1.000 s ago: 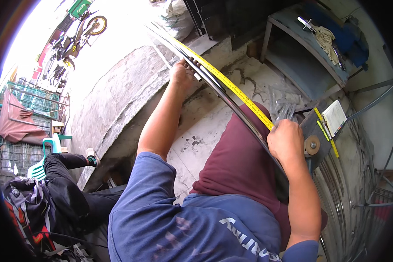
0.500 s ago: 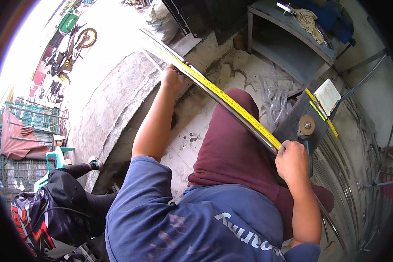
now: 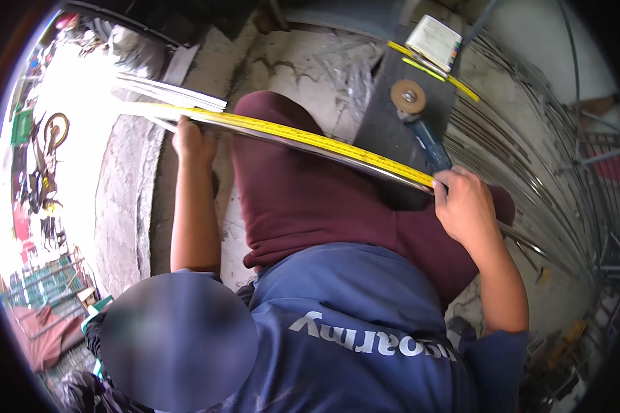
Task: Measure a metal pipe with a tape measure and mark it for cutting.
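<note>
A yellow tape measure blade [image 3: 337, 148] lies stretched along a shiny metal tube [image 3: 393, 177], which crosses above my thighs. My left hand [image 3: 194, 143] is closed round the tube near its far-left part, with the thumb up by the blade. At the right end of the blade, my right hand [image 3: 465, 203] pinches blade and tube together between thumb and fingers. The tape's case cannot be made out. Just beyond my right hand lies an angle grinder [image 3: 427, 143] with a brown disc [image 3: 408, 96].
A dark board [image 3: 379, 113] carries the grinder, a white pad [image 3: 434, 43], a yellow stick [image 3: 463, 89] and a yellow-green marker [image 3: 420, 67]. Long metal rods [image 3: 523, 172] lie on the right. Pale tubes [image 3: 186, 95] extend past my left hand. Clear plastic wrap [image 3: 341, 76] lies behind.
The view has turned, so the tube and blade slope less steeply. Both hands keep hold of them. The workbench has left the view, and the grinder shows more fully.
</note>
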`<state>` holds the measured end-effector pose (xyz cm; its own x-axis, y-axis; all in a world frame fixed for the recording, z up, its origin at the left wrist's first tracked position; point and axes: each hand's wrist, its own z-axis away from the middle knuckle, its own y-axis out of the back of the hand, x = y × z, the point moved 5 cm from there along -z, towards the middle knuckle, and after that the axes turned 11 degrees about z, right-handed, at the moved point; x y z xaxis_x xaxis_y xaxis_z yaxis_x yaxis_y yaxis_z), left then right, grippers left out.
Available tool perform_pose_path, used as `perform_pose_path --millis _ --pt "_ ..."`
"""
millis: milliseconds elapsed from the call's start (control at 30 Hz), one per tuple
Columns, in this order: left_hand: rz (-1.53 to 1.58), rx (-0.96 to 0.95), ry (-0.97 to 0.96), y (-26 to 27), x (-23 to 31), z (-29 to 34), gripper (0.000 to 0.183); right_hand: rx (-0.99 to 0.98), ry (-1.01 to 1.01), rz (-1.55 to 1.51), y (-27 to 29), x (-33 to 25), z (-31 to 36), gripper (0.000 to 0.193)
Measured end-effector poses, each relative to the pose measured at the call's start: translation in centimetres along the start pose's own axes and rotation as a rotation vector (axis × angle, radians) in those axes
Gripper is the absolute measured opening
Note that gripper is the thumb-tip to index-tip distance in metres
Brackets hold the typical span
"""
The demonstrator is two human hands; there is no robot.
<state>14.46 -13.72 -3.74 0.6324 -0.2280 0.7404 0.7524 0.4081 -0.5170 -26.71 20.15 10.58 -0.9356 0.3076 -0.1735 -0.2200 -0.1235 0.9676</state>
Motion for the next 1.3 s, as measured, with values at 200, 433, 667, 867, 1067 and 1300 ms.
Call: perform_pose_path --millis 200,433,667,867,1067,1300 --pt "-0.073 0.067 -0.081 -0.3 -0.6 1.0 0.040 0.025 -0.058 -0.011 -0.4 4.4 2.4 0.013" --pt "-0.079 0.000 -0.089 0.1 -1.0 -0.6 0.037 0.043 -0.065 0.035 0.4 8.1 4.7 0.013" --pt "-0.079 0.027 -0.089 -0.3 -0.9 -1.0 0.032 0.011 -0.102 0.055 0.7 11.7 7.0 0.011" --pt "-0.105 0.043 -0.158 -0.5 -1.0 -0.3 0.037 0.029 -0.127 0.108 1.4 14.8 9.1 0.012" --pt "-0.010 0.011 -0.108 -1.5 -1.0 -0.5 0.040 0.028 -0.155 0.125 0.9 16.1 10.0 0.012" --pt "-0.079 -0.019 -0.159 -0.8 0.9 -4.6 0.048 0.046 -0.143 0.126 0.9 14.9 9.7 0.012"
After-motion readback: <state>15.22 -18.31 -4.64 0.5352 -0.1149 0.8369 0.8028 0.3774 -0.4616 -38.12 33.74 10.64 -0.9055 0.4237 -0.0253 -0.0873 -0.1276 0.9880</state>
